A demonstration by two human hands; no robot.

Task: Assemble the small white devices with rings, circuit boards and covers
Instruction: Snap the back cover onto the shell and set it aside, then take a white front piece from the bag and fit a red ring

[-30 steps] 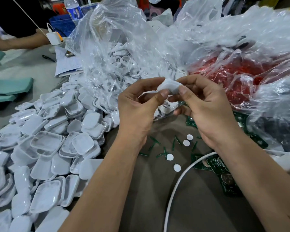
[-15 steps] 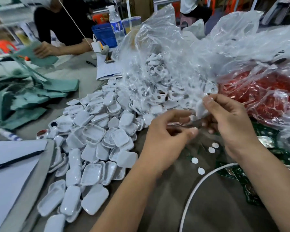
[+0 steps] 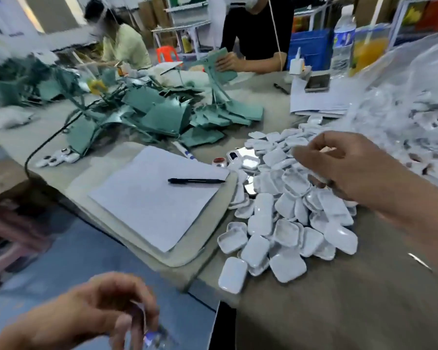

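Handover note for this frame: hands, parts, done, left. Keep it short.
Left hand: low, off the table edge, fingers curled round something small; blur hides what.
Right hand: over the pile of white covers, fingers curled, seemingly pinching a small white piece; blurred.
Parts: covers heaped on the table; more white parts in the clear plastic bag at right. No circuit boards in view.
Done: no finished device can be made out.
Left: confirm what each hand holds, then fit ring, board and cover.

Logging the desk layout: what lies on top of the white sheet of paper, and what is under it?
A black pen lies on the white paper. Beneath it a grey pad shows along the near and right edges; whatever else lies under the sheet is covered.
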